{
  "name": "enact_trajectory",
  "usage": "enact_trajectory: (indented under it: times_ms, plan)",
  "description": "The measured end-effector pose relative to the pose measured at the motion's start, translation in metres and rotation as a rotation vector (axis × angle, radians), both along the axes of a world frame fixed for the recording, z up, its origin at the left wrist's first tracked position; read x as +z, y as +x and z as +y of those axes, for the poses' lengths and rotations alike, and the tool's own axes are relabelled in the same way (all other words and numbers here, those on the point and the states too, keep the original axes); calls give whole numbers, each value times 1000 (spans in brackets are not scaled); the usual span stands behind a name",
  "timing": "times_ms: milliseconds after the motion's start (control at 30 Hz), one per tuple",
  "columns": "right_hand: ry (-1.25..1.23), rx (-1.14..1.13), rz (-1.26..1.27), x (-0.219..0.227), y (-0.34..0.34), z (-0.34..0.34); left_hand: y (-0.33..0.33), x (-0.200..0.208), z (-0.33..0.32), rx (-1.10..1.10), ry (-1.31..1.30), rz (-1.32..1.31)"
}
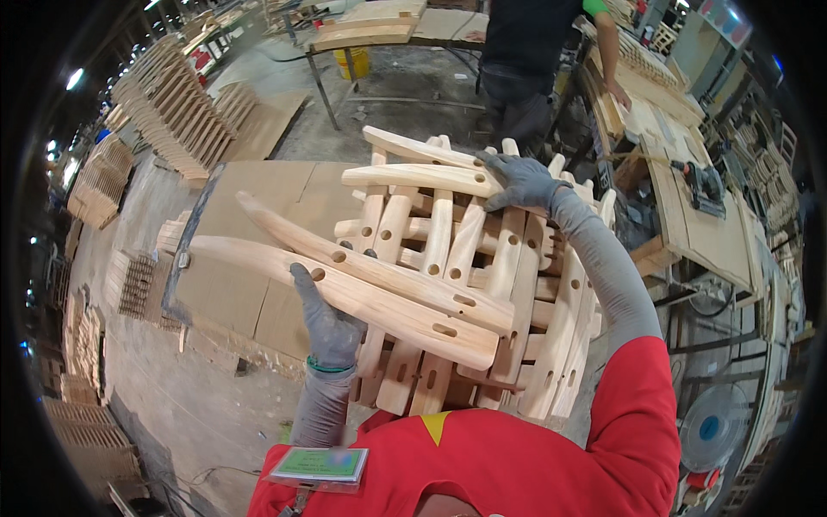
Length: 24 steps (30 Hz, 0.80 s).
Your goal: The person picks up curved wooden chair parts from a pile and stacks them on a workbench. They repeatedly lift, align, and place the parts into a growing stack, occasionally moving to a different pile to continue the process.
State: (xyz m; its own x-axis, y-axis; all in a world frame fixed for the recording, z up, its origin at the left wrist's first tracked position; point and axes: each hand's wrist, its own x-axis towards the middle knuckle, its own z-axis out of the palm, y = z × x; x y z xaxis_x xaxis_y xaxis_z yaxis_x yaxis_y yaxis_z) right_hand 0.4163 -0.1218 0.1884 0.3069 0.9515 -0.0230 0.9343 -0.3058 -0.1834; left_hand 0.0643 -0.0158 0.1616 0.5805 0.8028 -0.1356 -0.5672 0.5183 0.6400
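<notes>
My gloved left hand (327,323) is closed around two long, curved wooden pieces, side by side and tapering at the left. The nearer piece (388,312) and the farther piece (388,274) each have a round hole and a slot. Fingertips show past the farther one. Below them lies a crisscross stack of similar wooden pieces (508,267). At its far side my gloved right hand (521,181) grips the right ends of two more curved pieces, one (422,177) nearer and one (413,146) farther. Its palm side is hidden.
A brown board (250,207) lies left of the stack. Tall piles of wooden parts (168,95) stand farther left. At right is a workbench (689,198) with a power tool (702,185). Another person (525,60) stands beyond the stack, one hand on the bench. A round fan (711,426) stands low at right.
</notes>
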Motion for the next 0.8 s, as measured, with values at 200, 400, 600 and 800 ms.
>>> enact_trajectory:
  times_ms: [200,400,600,800]
  plan:
    - [366,77,303,-3,-70,-6,23,7,-11,-158,-100,-132]
    - [217,152,291,37,-170,-56,55,17,-71,-231,-5,35]
    - [131,200,166,26,-115,-98,52,-7,-83,-657,-134,-176]
    - [74,98,-10,-1,-67,-120,28,-23,-74,-685,-67,-99]
